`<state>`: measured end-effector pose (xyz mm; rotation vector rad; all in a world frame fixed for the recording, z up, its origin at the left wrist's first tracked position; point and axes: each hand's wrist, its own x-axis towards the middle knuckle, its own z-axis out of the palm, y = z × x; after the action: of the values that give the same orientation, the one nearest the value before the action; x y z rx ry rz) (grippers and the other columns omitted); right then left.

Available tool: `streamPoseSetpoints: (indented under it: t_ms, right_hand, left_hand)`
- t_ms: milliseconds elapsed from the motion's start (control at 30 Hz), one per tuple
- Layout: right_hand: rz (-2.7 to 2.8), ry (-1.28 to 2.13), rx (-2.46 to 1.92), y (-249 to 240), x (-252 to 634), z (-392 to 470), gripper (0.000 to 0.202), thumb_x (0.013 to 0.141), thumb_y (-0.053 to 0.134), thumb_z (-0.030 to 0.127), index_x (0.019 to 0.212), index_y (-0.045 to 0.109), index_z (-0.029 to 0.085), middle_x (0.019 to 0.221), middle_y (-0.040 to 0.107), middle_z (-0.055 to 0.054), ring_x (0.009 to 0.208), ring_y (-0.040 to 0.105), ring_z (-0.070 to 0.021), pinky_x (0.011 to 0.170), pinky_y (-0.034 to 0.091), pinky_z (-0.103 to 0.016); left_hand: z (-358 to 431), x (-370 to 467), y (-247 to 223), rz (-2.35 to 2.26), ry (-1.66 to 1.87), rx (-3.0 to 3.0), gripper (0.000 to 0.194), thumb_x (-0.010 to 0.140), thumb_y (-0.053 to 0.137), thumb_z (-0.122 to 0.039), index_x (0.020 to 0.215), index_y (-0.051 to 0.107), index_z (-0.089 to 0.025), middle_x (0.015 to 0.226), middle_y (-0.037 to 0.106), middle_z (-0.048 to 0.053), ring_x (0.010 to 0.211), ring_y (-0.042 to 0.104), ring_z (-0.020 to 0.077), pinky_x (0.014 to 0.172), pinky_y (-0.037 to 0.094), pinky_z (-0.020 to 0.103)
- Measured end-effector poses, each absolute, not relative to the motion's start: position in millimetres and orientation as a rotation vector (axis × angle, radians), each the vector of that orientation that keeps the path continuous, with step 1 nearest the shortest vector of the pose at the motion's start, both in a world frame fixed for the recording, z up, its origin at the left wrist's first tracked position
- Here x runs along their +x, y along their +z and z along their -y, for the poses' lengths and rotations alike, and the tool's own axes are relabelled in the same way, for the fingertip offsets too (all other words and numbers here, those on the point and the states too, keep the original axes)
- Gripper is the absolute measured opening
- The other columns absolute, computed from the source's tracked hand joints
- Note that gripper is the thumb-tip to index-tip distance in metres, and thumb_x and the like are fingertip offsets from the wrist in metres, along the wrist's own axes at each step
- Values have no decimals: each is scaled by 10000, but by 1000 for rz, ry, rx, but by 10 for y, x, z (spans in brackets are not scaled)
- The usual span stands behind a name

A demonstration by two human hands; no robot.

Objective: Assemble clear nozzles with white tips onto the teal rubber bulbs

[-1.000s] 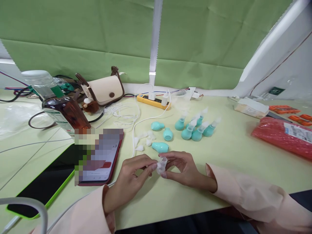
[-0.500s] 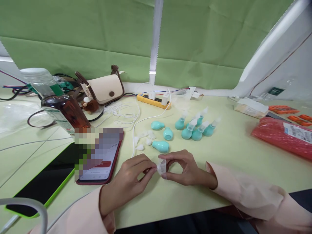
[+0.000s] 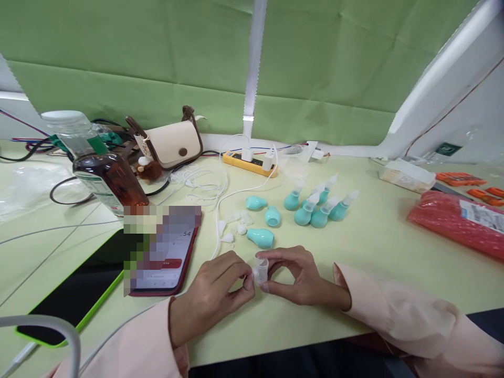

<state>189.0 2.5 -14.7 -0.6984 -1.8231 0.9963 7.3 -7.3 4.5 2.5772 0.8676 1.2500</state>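
Note:
My right hand point(image 3: 295, 274) holds a small clear plastic cup-shaped part point(image 3: 261, 271) between thumb and fingers, just above the table. My left hand point(image 3: 224, 286) is closed in a pinch at the part's left side, on a small translucent piece mostly hidden by the fingertips. Just beyond lie a teal rubber bulb point(image 3: 260, 238), a second bulb point(image 3: 272, 216) with its opening showing, and a third bulb point(image 3: 256, 202). Small translucent tips point(image 3: 227, 238) lie loose to their left. Several teal bulb aspirators point(image 3: 322, 214) with clear tops stand grouped at right.
To the left are a red-cased phone point(image 3: 165, 268), a green-edged phone point(image 3: 79, 289) and a bottle of dark liquid point(image 3: 112, 181). A cream handbag point(image 3: 171, 143) and yellow power strip point(image 3: 250, 164) sit behind. A white cable point(image 3: 218, 220) crosses the middle; a red package point(image 3: 452, 218) lies right.
My left fingers have curled in slightly at the side of the clear part. My right hand keeps its hold almost unmoved. The whole view has shifted a little.

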Motion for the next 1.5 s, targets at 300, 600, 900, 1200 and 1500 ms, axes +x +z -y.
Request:
streamPoseSetpoints:
  t_ms: [300, 600, 900, 1200, 1500]
  right_hand:
    - [1687, 1243, -783, -169, 1898, -30, 379, 616, 676, 174, 982, 577, 162, 695, 622, -13, 642, 591, -115, 616, 515, -244]
    - [1635, 1207, -853, -219, 1894, -54, 382, 602, 690, 202, 967, 585, 169, 697, 631, -10, 626, 594, -113, 612, 524, -247]
    - [1620, 1115, -809, -190, 1886, -57, 365, 627, 670, 164, 979, 575, 185, 703, 621, -4, 654, 604, -123, 608, 528, -249]
    - [1815, 936, -800, -235, 1798, -31, 348, 691, 572, 129, 1033, 530, 180, 733, 655, -25, 610, 620, -122, 591, 542, -239]
    - [2145, 92, -429, -184, 1817, 81, 318, 755, 498, 217, 1069, 463, 178, 873, 608, -76, 818, 583, -151, 702, 497, -284]
  left_hand:
    - [82, 75, 38, -931, 1322, 2418, 209, 715, 545, -83, 912, 519, -146, 660, 575, 25, 570, 518, 115, 529, 442, 227]
    - [44, 94, 7, -841, 1338, 2324, 118, 751, 526, -64, 777, 608, -144, 685, 626, 64, 625, 564, 140, 561, 465, 248]
    - [75, 116, 46, -1091, 1168, 2013, 57, 739, 560, -165, 710, 604, -143, 632, 622, 24, 563, 562, 120, 545, 471, 221]
    - [-14, 140, -16, -1210, 1076, 1787, 76, 693, 587, -187, 675, 631, -128, 650, 660, 35, 593, 606, 142, 522, 505, 204]
    - [-102, 173, -128, -1316, 1041, 1816, 97, 693, 541, -155, 645, 622, -130, 660, 653, 40, 605, 609, 151, 581, 506, 232]
